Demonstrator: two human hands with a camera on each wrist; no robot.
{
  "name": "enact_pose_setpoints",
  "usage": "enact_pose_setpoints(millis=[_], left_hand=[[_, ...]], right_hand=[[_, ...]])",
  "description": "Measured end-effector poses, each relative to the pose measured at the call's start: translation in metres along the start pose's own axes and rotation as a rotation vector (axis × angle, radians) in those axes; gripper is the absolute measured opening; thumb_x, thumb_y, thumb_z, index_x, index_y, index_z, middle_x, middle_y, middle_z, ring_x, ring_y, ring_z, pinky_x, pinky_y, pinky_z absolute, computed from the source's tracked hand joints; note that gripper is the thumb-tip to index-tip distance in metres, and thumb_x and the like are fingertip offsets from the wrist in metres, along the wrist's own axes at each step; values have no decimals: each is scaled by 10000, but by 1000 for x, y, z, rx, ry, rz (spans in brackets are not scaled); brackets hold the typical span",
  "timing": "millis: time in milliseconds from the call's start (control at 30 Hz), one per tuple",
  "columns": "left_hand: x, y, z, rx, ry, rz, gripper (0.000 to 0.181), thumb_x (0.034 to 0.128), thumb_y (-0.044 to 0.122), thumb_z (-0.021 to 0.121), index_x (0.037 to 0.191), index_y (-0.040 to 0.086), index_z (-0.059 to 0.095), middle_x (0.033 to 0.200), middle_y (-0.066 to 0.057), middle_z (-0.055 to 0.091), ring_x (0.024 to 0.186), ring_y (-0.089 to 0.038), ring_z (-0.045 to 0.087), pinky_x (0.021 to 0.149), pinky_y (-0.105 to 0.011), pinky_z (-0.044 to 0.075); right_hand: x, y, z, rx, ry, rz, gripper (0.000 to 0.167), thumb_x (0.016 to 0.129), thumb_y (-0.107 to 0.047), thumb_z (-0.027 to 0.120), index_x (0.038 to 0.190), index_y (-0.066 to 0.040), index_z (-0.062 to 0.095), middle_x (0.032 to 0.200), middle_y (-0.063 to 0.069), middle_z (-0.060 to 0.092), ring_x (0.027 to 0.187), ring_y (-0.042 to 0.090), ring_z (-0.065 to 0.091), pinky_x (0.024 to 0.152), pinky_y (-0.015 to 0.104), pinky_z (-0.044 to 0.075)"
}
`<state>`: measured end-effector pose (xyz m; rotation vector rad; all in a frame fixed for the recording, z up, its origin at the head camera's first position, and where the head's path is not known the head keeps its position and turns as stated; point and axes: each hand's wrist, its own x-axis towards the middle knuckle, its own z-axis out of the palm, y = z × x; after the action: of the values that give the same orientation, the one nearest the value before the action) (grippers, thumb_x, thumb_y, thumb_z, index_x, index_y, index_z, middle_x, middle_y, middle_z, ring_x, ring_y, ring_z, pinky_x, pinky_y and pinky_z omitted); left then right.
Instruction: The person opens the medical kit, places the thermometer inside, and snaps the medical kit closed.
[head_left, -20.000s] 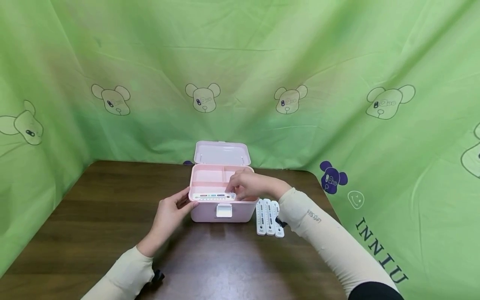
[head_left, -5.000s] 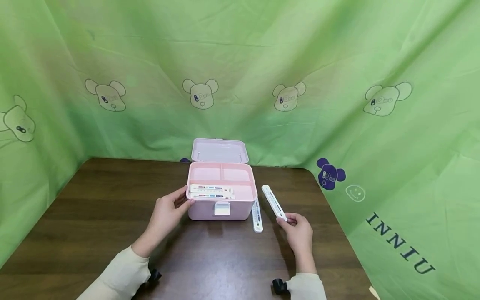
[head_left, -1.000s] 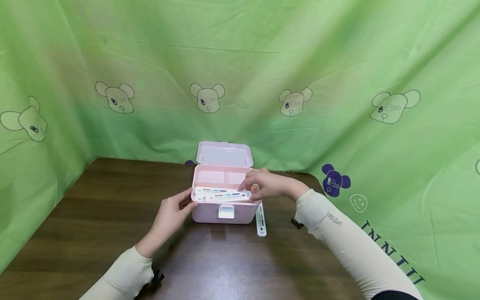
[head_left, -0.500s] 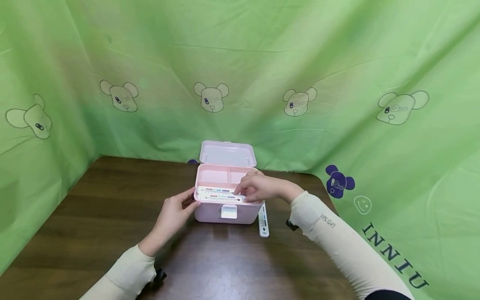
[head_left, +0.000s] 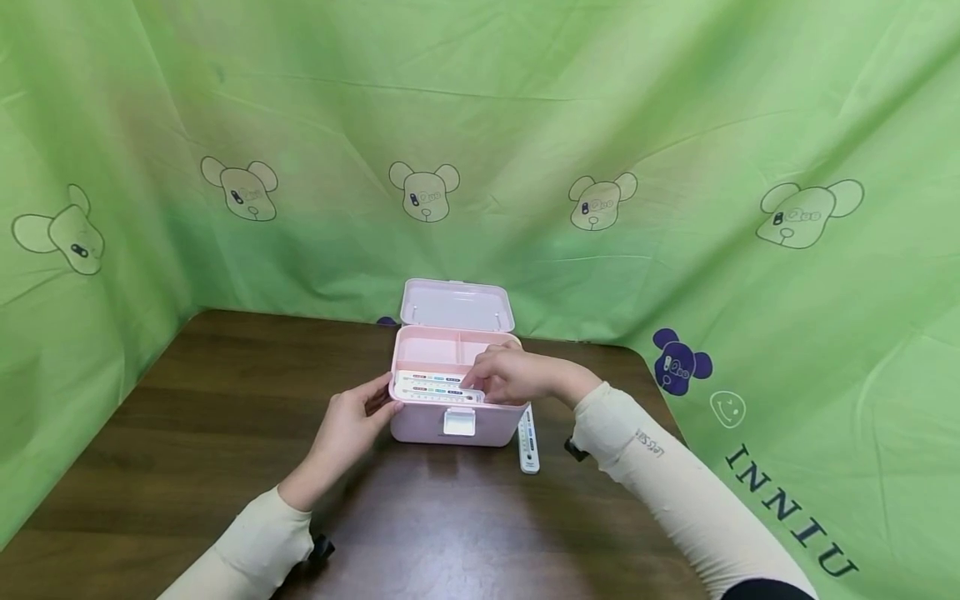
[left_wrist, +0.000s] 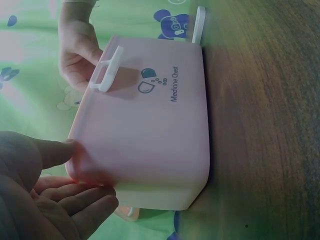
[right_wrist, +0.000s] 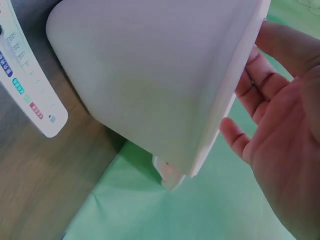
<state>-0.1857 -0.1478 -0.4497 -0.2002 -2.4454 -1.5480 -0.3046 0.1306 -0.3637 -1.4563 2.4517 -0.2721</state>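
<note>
A pink medicine chest (head_left: 416, 427) stands lidded back on the table; its front reads "Medicine Chest" in the left wrist view. My left hand (head_left: 345, 425) pinches its front left corner, thumb at the rim, fingers along the side. White strip thermometers lie side by side in the tray's long front compartment. At the right end of the front thermometer (head_left: 431, 392), my right hand (head_left: 513, 373) reaches over the rim with bent fingers and pinches it; the fingertips are partly hidden. Another thermometer (head_left: 528, 442) lies on the table right of the chest.
The raised lid (head_left: 456, 304) leans behind the chest, near the green curtain (head_left: 517, 125). Two smaller compartments sit at the tray's back. A white latch (head_left: 459, 422) juts from the front. The brown table (head_left: 420, 525) extends around the chest.
Over five seconds the right hand has brought a thermometer from the table's right into the tray. In the last second it has straightened and slid left. The left hand has kept its hold.
</note>
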Motion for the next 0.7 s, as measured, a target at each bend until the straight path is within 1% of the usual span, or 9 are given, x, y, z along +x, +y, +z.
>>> enact_pose_setpoints(millis=[133,200,267,333,400,433,567,633,700], left_hand=[[-1,0,0,-2,4,-4,492,938,152,767,1390,18,627,1304,-159,687,1154,-236,698,912,-329,607],[-1,0,0,-2,5,-4,495,937,157,768,1392,22,627,1309,-153,685,1155,-233,698,914,-331,607],[0,1,0,0,5,-3,499,937,157,769,1394,21,625,1314,-154,683,1157,-238,698,915,-337,607],[0,1,0,4,3,-7,503,935,158,770,1397,22,623,1318,-153,681,1157,-240,698,915,-338,607],[0,2,0,5,0,-14,504,934,156,772,1397,22,623,1318,-155,681,1157,-241,699,913,-338,608],[0,2,0,4,-2,-16,503,934,154,771,1397,22,623,1316,-155,682,1157,-241,699,912,-335,608],[-1,2,0,8,-7,-26,506,936,160,771,1401,32,622,1316,-149,684,1156,-233,699,912,-330,608],[-1,2,0,6,-8,-29,507,936,161,771,1403,37,622,1319,-144,683,1159,-230,698,914,-329,607],[-1,0,-1,4,-11,-30,511,936,164,772,1407,39,618,1324,-144,680,1165,-232,695,918,-330,605]], right_hand=[[-1,-2,1,-26,28,16,402,841,-106,772,1231,-200,745,991,-129,699,1039,163,616,1086,485,324],[-2,-2,1,-25,54,24,390,841,-108,781,1221,-193,750,980,-130,715,1019,159,633,1076,460,372],[-4,-1,3,-17,90,23,375,847,-104,784,1214,-173,751,973,-117,728,992,157,646,1037,410,438],[-6,1,5,-5,125,16,363,857,-101,787,1214,-152,751,981,-92,741,969,158,657,962,362,503],[-10,3,9,13,161,15,337,878,-109,784,1212,-136,750,1005,-70,751,976,153,668,911,336,537],[-12,3,11,22,181,16,323,891,-114,777,1212,-131,749,1021,-60,751,991,156,666,914,342,536],[-25,4,19,62,298,39,275,920,-127,756,1194,-114,753,1094,-15,753,1049,164,647,935,379,522],[-32,2,24,80,370,66,264,922,-121,750,1186,-112,753,1127,-4,744,1081,185,629,972,418,494],[-38,1,29,84,456,85,253,914,-117,755,1167,-108,756,1124,12,740,1060,209,619,957,440,482]])
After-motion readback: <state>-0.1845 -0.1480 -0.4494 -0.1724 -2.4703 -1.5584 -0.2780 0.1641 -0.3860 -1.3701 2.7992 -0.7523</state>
